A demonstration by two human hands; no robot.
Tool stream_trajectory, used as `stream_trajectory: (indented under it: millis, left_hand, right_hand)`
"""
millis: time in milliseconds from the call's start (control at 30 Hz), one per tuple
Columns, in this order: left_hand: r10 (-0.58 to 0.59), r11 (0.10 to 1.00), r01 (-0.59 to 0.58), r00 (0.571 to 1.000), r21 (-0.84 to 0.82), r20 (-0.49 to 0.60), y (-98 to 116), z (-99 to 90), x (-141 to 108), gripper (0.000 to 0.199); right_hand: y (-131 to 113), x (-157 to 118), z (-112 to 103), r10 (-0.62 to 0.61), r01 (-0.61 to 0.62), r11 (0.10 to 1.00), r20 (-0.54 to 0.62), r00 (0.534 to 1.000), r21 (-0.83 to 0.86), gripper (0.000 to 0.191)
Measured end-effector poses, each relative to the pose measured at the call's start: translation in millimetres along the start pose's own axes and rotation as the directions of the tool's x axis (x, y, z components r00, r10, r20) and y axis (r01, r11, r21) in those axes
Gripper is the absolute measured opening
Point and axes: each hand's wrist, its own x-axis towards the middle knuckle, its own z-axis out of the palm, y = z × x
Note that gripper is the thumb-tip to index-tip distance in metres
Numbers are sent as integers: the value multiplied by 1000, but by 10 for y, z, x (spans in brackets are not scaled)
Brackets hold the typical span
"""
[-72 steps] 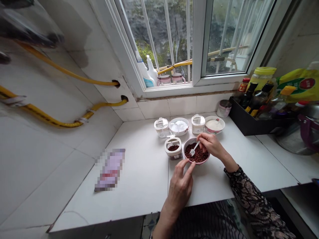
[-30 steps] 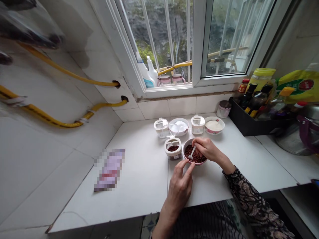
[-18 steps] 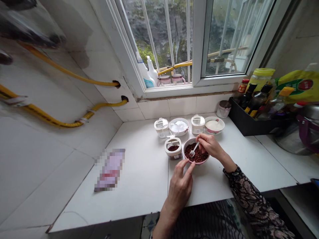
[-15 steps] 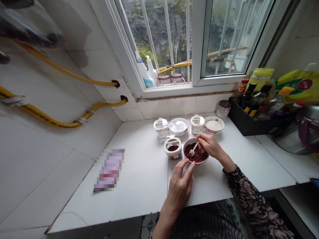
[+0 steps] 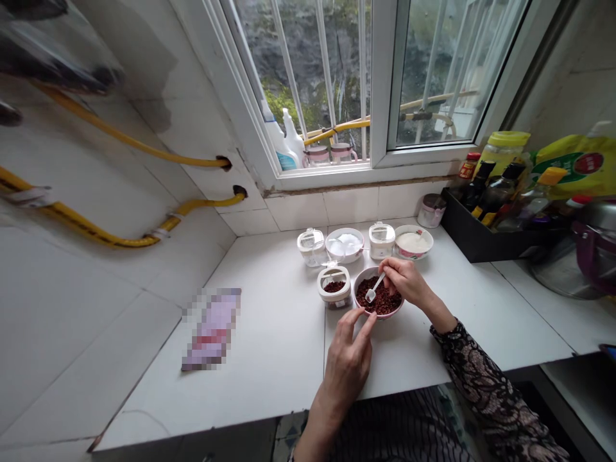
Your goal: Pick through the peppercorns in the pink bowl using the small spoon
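Between the fingertips of my right hand (image 5: 404, 281) is the handle of a small white spoon (image 5: 371, 294). The spoon's tip rests among dark reddish-brown peppercorn-like grains in a white bowl (image 5: 378, 316) with a pinkish outside. My left hand (image 5: 350, 354) holds the bowl's near rim, thumb and fingers set against it a little apart. Just left of the bowl stands a clear seasoning jar (image 5: 333, 296) with a white rim, holding the same dark grains; its lid is raised.
Behind are a bowl of white powder (image 5: 344, 246), two more clear jars, a left one (image 5: 312, 251) and a right one (image 5: 382, 242), and a bowl of pale grains (image 5: 414, 242). A black box of bottles (image 5: 474, 240) and a pot (image 5: 558, 273) stand right. A blurred purple packet (image 5: 212, 330) lies left.
The spoon's tip has tilted and shifted very slightly in the grains. My left hand has stayed at the bowl's rim, and the jars have not moved.
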Motion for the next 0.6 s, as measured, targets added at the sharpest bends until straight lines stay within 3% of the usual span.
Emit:
stream_trajectory:
  millis: [300, 600]
  left_hand:
    - [8, 1000, -8, 1000, -6, 0, 4, -11, 8, 57]
    - [10, 1000, -10, 1000, -8, -6, 5, -9, 17, 58]
  right_hand:
    - [21, -5, -7, -32, 32, 999, -11, 999, -19, 16]
    - [37, 11, 1, 25, -20, 995, -55, 998, 94, 15]
